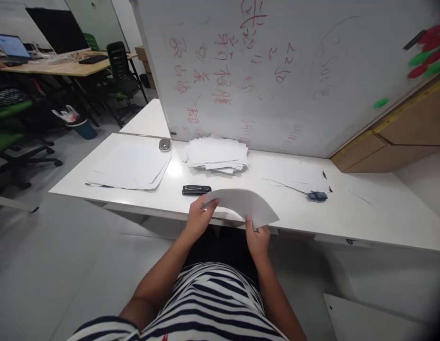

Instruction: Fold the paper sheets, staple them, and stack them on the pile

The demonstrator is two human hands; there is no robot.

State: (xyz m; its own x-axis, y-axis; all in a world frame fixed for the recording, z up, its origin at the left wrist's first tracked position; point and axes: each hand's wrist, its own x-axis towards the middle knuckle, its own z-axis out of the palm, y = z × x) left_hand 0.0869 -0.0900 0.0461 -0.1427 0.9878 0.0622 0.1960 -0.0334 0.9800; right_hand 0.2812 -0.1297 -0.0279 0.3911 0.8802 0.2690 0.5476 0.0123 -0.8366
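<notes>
Paper (pixel 246 204) seemingly between both hands

both hands, left hand (pixel 199 215) and right hand (pixel 258 239), pinch a bowed paper sheet (pixel 245 204) just beside a black stapler (pixel 196 190).

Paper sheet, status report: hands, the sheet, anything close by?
Both left hand and right hand grip the paper sheet. Sheet bowed upward at the near edge of the table. Nearby, black stapler just beyond the left hand, apart from it.
</notes>
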